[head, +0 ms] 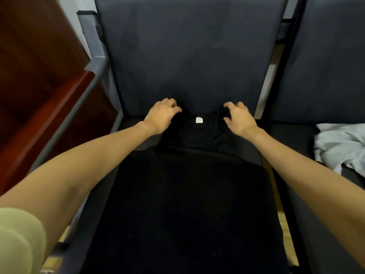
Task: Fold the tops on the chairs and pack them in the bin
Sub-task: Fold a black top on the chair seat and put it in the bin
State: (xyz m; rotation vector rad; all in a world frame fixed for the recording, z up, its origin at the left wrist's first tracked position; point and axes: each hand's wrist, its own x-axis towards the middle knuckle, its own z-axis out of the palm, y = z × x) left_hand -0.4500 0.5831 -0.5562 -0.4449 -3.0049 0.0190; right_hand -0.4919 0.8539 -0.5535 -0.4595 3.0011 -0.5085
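A black top (187, 194) lies spread flat on the seat of the dark chair (187, 56), its collar with a white label (199, 120) toward the backrest. My left hand (161, 115) is at the top's left shoulder, fingers loosely curled over the cloth. At the right shoulder my right hand (240, 119) has thumb and fingers spread and bent. No cloth shows pinched in either hand. A crumpled pale blue top (339, 147) lies on the neighbouring chair seat at the right. No bin is in view.
A reddish wooden cabinet (35, 86) stands close on the left, beside the chair's grey metal armrest (79, 115). A second dark chair (325, 56) adjoins on the right, with a narrow gap and light floor between the two seats.
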